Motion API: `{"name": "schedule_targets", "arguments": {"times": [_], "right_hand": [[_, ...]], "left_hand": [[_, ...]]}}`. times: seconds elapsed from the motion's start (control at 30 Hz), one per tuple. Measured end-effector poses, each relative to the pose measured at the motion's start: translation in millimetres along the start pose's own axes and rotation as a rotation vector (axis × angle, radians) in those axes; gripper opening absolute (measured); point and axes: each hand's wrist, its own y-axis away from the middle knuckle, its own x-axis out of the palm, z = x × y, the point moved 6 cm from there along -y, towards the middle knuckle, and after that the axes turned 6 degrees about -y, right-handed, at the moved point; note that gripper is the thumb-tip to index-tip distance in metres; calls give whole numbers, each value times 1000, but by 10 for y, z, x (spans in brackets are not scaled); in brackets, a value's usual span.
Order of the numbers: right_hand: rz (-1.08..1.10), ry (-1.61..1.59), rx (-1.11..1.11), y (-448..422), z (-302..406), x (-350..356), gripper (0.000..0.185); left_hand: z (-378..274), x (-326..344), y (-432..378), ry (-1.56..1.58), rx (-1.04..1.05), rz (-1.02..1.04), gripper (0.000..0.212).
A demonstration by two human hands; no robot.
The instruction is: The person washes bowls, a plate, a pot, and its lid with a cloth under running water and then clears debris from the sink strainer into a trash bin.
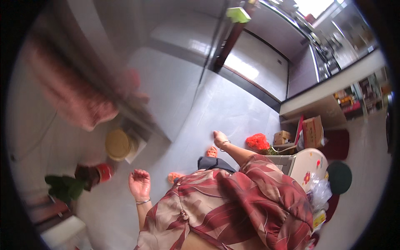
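Note:
My left hand (pixel 139 185) is over the grey floor at the lower left, palm up, fingers loosely curled, with nothing in it. A metal bangle (pixel 143 201) circles that wrist. My right hand (pixel 220 138) hangs near the picture's middle, above an orange clog (pixel 212 152); it touches nothing I can see, and its fingers are too small to make out. Another bangle (pixel 225 143) is on this wrist. The other orange clog (pixel 175 177) lies between the hands. A red and beige patterned garment (pixel 218 200) covers my body.
Right of me are a red plastic bag (pixel 257 141), cardboard boxes (pixel 313 132), a pale rounded cabinet or chair (pixel 309 165) and a dark green round seat (pixel 339 177). At left, blurred, are a round yellowish lid (pixel 117 145), pink cloth (pixel 78 97) and a leafy plant (pixel 64 186). A doorway track (pixel 253 89) crosses ahead.

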Motion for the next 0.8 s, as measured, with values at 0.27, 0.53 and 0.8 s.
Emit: {"name": "schedule_targets", "arguments": {"times": [0.27,0.53,0.8], "right_hand": [[-354,-283,635,954,-2342,-1424,15],[-511,-607,551,-443,-3215,-2040,14],[-411,-1303,258,-2543,-2756,-3513,20]], "left_hand": [[2112,1461,-769,-240,-300,108,25],[3616,2861,-1742,-304,-330,206,22],[4887,4026,-3280,-372,-409,263,21]]}}
